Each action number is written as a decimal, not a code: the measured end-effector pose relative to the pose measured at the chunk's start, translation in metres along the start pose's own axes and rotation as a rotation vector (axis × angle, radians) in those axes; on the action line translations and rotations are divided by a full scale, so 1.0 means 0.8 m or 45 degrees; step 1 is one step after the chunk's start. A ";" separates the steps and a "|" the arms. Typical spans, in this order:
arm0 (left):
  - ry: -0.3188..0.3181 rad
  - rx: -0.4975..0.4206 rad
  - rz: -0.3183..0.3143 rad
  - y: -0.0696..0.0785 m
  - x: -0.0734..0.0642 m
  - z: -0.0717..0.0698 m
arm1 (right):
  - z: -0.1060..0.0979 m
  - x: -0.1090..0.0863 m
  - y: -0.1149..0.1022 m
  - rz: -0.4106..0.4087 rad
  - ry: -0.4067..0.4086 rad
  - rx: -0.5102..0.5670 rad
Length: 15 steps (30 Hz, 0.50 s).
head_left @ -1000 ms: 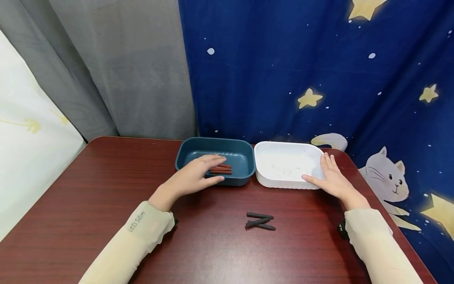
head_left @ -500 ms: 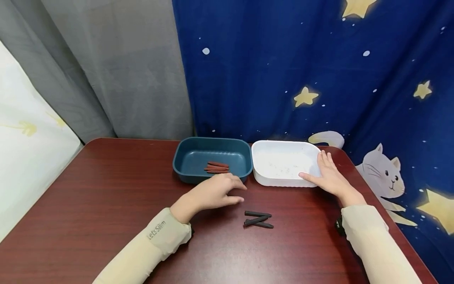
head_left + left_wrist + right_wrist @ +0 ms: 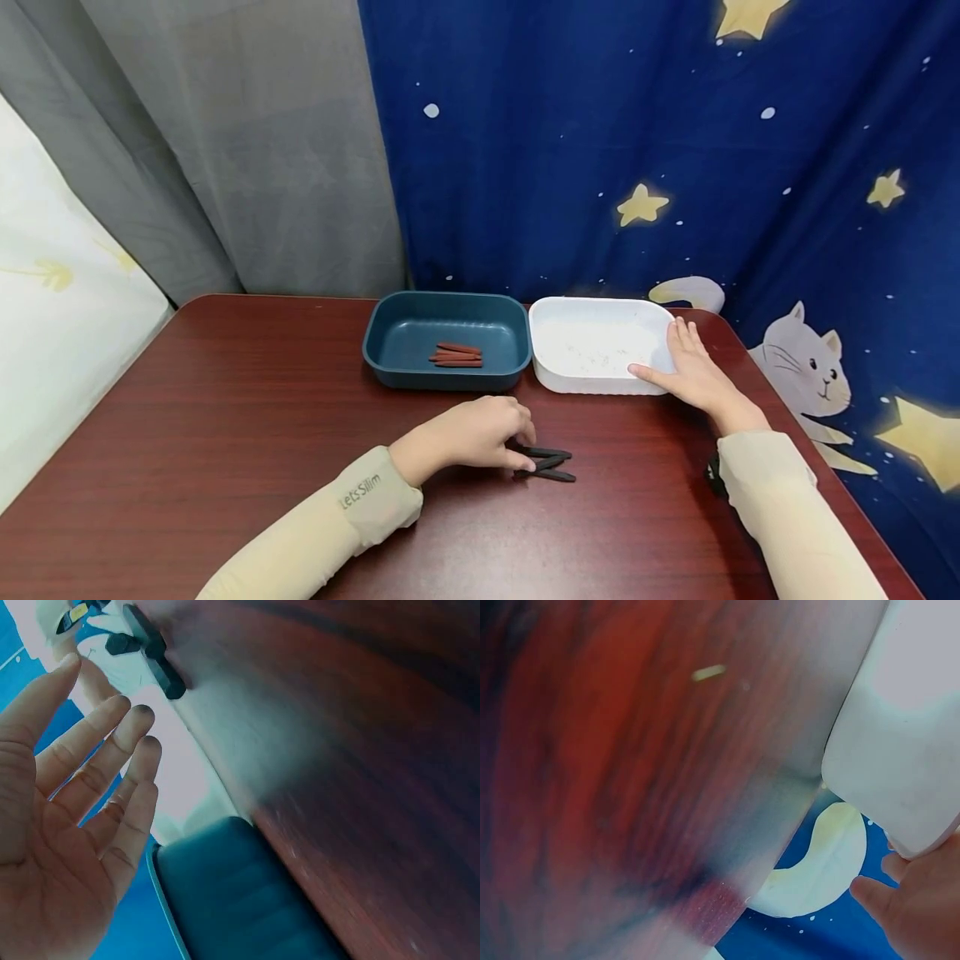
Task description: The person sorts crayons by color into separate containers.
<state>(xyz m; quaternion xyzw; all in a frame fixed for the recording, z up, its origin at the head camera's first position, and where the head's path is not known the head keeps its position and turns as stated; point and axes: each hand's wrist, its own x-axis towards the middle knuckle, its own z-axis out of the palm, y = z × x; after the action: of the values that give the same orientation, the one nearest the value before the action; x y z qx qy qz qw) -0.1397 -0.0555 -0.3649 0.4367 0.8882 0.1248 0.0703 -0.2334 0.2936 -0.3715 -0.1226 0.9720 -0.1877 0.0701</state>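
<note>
Apparently reaching for the black sticks (image 3: 553, 460), with the left hand (image 3: 476, 432) low over the table (image 3: 225, 417) and its thumb tip overlapping their left end in the head view. Not gripping anything, judging by the left wrist view: thumb and fingers parted, palm bare. Impossible to tell whether already touching.

Find the black sticks lying crossed in a Z shape, nearer the person than the teal container (image 3: 446, 382) and the white container (image 3: 585, 385). To manage the pick-up well, bring thumb and fingertips down on either side of one stick, best the slanting one, seemingly uppermost. Pinch near the middle, lightly, and lift straight up so as not to drag the other two along. Keep the right hand (image 3: 697, 375) as now, fingers straight and spread against the right end of the white container, probably enough to steady it.

Compared with half a second ago, no longer just in front of the teal container with the left hand, but over the black sticks. Unchanged: right hand on the white container, red sticks (image 3: 459, 363) inside the teal container.
</note>
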 end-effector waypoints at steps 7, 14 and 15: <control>-0.017 0.107 -0.035 0.014 0.006 0.003 | 0.001 0.001 0.000 -0.004 0.002 -0.016; -0.035 0.128 -0.090 0.018 0.013 0.008 | 0.001 0.000 0.003 -0.004 0.009 -0.005; -0.052 0.115 -0.096 0.018 0.013 0.008 | 0.001 0.000 0.004 -0.003 0.007 0.000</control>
<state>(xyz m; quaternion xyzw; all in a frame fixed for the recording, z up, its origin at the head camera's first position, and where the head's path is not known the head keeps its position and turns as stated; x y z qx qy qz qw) -0.1334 -0.0375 -0.3675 0.4082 0.9070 0.0730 0.0734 -0.2339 0.2959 -0.3735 -0.1232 0.9721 -0.1880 0.0671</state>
